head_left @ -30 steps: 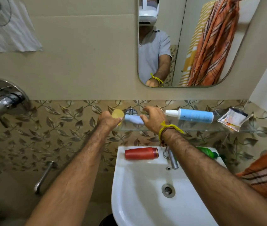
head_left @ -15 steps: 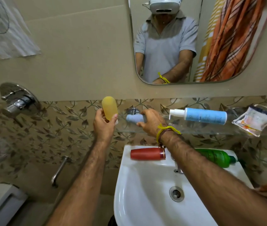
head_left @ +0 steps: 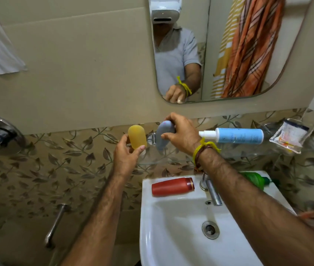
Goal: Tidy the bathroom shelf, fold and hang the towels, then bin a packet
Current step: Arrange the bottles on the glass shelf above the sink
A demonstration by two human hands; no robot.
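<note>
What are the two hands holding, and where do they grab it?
The left hand grips the yellow bottle by its lower end. The right hand holds the grey-blue bottle around its upper side.

— What's each of the hands got?
— The left hand [head_left: 127, 156] holds a yellow bottle [head_left: 137, 136] upright; the right hand [head_left: 183, 134] grips a grey-blue bottle [head_left: 163, 134], both over the glass shelf's [head_left: 171, 162] left end.
— And further along?
— A blue spray bottle [head_left: 236, 135] lying flat, a packet [head_left: 291, 135] at the right end.

Left hand [head_left: 126, 156] and right hand [head_left: 181, 132] raised, fingers curled.
</note>
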